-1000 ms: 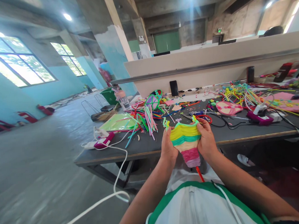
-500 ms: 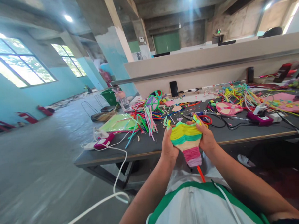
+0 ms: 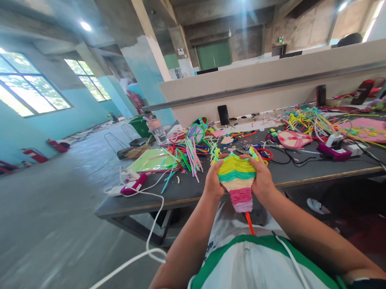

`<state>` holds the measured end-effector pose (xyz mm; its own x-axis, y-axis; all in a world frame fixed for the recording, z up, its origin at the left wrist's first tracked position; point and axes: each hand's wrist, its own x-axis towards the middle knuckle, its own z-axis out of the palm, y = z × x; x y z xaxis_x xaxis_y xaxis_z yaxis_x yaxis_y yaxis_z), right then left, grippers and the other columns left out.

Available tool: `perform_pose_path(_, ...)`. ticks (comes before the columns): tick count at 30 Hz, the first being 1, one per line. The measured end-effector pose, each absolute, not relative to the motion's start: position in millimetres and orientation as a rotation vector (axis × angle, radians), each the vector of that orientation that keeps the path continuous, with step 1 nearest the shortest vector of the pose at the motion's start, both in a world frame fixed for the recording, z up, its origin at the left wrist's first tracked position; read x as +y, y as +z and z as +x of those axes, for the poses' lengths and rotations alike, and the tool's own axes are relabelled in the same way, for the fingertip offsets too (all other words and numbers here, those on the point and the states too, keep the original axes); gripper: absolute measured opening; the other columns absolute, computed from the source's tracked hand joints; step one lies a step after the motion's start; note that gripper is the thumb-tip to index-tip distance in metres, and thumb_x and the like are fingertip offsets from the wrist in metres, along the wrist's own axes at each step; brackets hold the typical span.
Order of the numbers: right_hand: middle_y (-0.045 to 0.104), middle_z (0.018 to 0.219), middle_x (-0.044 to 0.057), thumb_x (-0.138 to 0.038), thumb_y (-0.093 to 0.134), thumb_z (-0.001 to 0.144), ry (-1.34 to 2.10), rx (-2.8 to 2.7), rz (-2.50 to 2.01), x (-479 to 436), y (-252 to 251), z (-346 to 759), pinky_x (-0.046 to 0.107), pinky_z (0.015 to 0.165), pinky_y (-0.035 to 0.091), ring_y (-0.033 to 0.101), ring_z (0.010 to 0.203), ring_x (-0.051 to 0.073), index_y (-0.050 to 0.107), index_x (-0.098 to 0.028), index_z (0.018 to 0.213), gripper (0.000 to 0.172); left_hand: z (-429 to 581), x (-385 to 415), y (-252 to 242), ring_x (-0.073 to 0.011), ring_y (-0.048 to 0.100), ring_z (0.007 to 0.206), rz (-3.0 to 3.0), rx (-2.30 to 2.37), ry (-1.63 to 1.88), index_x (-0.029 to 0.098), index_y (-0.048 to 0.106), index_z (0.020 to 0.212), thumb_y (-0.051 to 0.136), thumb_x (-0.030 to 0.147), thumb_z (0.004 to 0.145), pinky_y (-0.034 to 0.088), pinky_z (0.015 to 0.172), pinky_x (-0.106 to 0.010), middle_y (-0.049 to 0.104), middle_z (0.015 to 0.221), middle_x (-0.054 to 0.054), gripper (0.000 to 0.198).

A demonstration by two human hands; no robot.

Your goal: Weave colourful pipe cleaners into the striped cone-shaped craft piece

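Note:
A striped pipe-cleaner craft hangs upright between my hands, over the near edge of the table. Its bands run yellow, green, cream, magenta and lilac, narrowing downward to an orange-red strip at the bottom. My left hand grips its left edge, and my right hand grips the right edge, thumbs in front and the other fingers mostly hidden behind. Green and yellow curls stick up along its top. Behind it on the table lie scissors, partly covered, and a red ring.
Loose pipe cleaners are heaped left of my hands, by a green sheet and a clear bottle. A phone leans on the partition. Purple power strips and cables lie at right; a white cable hangs off the left side.
Both hands and the craft have shifted slightly left, and the craft hangs straighter. The grip of both hands stays the same. The whole view has moved a little.

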<state>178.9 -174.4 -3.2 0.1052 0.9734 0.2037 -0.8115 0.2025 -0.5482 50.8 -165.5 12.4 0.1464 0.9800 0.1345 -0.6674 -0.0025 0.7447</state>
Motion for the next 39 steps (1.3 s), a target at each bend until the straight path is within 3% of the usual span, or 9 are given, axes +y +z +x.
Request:
perform_pose_path(12, 0.075, 0.089, -0.003, -0.021, 0.07, 0.073, 1.378, -0.541, -0.311, -179, -2, 178, 0.045, 0.086, 0.054, 0.071, 0.089, 0.023, 0.049, -0.032, 0.129, 0.06, 49, -168, 9, -0.0289, 0.068, 0.092, 0.798, 0.466, 1.336, 0.017, 0.058, 0.098, 0.06, 0.025, 0.071, 0.05, 0.085, -0.044, 0.071, 0.091, -0.007, 0.028)
perform_pose_path(19, 0.075, 0.092, -0.002, -0.021, 0.07, 0.074, 1.402, -0.576, -0.285, -177, -4, 181, 0.044, 0.089, 0.053, 0.07, 0.092, 0.022, 0.049, -0.032, 0.128, 0.058, 46, -168, 8, -0.028, 0.068, 0.094, 0.851, 0.38, 1.351, 0.015, 0.058, 0.115, 0.061, 0.026, 0.072, 0.05, 0.087, -0.043, 0.071, 0.101, -0.01, 0.044)
perform_pose_path(28, 0.074, 0.091, -0.002, -0.023, 0.069, 0.075, 1.404, -0.566, -0.282, -178, -5, 179, 0.045, 0.088, 0.053, 0.07, 0.09, 0.022, 0.051, -0.031, 0.125, 0.054, 48, -163, -1, -0.0258, 0.069, 0.089, 0.778, 0.442, 1.367, 0.017, 0.06, 0.105, 0.064, 0.026, 0.073, 0.051, 0.087, -0.043, 0.071, 0.095, -0.007, 0.034)
perform_pose_path(35, 0.074, 0.087, -0.004, -0.023, 0.07, 0.074, 1.389, -0.53, -0.329, -173, -14, 180, 0.045, 0.087, 0.053, 0.07, 0.087, 0.021, 0.051, -0.03, 0.123, 0.053, 52, -165, 1, -0.0307, 0.066, 0.101, 0.585, 0.413, 1.43, 0.014, 0.066, 0.101, 0.062, 0.04, 0.078, 0.047, 0.095, -0.047, 0.073, 0.097, -0.01, 0.035)
perform_pose_path(39, 0.073, 0.086, -0.004, -0.026, 0.071, 0.075, 1.369, -0.527, -0.352, -172, -16, 179, 0.044, 0.086, 0.053, 0.07, 0.086, 0.02, 0.05, -0.03, 0.124, 0.053, 61, -169, 4, -0.0298, 0.063, 0.11, 0.559, 0.393, 1.419, 0.017, 0.064, 0.116, 0.06, 0.049, 0.081, 0.046, 0.099, -0.046, 0.069, 0.115, -0.011, 0.048)
